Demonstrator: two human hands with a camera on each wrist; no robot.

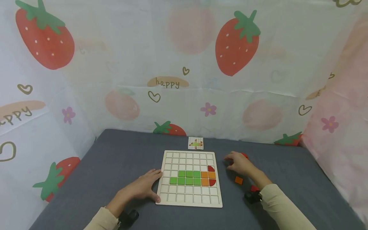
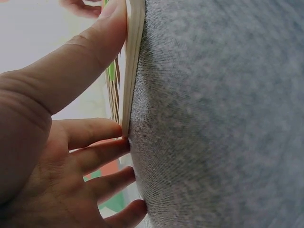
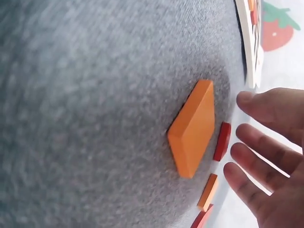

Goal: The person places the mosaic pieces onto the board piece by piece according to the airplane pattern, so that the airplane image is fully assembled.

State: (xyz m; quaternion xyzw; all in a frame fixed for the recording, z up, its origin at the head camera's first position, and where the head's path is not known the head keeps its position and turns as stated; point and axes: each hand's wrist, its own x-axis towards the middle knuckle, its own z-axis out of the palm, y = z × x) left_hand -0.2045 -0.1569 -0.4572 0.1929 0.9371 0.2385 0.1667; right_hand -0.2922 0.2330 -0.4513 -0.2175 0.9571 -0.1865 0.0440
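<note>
A white gridded wooden board (image 1: 188, 199) lies on the table, with green square tiles (image 1: 189, 181), orange tiles (image 1: 204, 181) and rounded red tiles (image 1: 211, 168) in its cells. My left hand (image 1: 139, 187) rests at its left edge, thumb on the near corner; the left wrist view shows straight fingertips (image 2: 107, 127) against the board's side and the cloth. Right of the board, my right hand (image 1: 240, 163) hovers low with fingers spread and nothing between them. Near it lie a loose orange tile (image 3: 194, 130), a red tile (image 3: 222, 141) and another orange tile (image 3: 208, 192).
A small pattern card (image 1: 195, 143) lies behind the board. Another red tile (image 1: 254, 188) sits by the right wrist. Dark grey cloth (image 1: 123, 153) covers the table, and a strawberry-print curtain (image 1: 184, 108) closes off the back and sides.
</note>
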